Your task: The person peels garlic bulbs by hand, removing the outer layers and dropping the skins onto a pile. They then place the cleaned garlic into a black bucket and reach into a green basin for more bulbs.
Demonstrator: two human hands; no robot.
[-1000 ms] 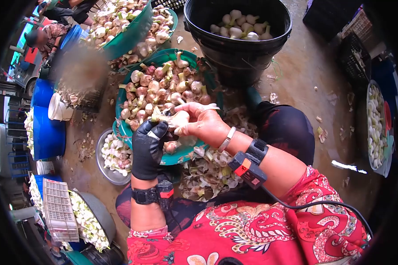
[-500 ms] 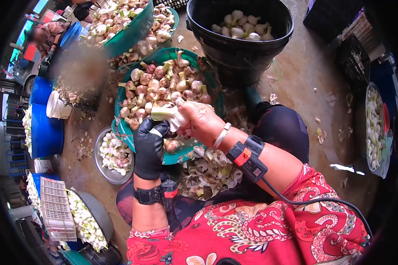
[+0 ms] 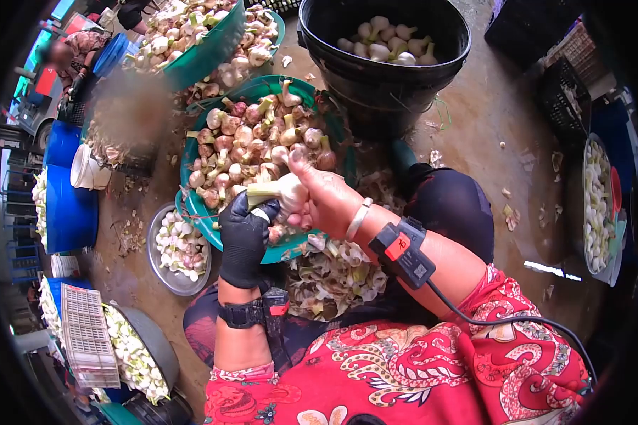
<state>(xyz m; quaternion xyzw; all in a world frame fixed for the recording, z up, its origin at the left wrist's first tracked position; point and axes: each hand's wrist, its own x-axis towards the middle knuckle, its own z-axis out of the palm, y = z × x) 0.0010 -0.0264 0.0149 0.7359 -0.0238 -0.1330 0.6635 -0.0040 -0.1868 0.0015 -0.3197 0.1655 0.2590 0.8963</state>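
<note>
A whitish garlic bulb (image 3: pixel 290 191) with a pale green stem is held between my hands, above a green basin (image 3: pixel 190 166) full of unpeeled garlic. My left hand (image 3: pixel 242 237), in a black glove, grips the stem side from below. A small pale strip shows at its fingers; I cannot make out what it is. My bare right hand (image 3: pixel 329 202) has its fingers curled at the bulb's right side, the thumb raised off it. Loose peelings (image 3: pixel 337 280) lie in a heap below my hands.
A black bucket (image 3: pixel 383 85) with whiter garlic bulbs stands beyond the basin. A metal bowl (image 3: pixel 156 258) of garlic sits at left. Another green basin (image 3: pixel 209 53) heaped with garlic is at the back. Blue tubs (image 3: pixel 74 212) line the left; another person (image 3: pixel 85 53) sits far left.
My right thumb has lifted away from the garlic bulb, baring more of its white side. Both hands have shifted only slightly; the left still grips the bulb's stem side.
</note>
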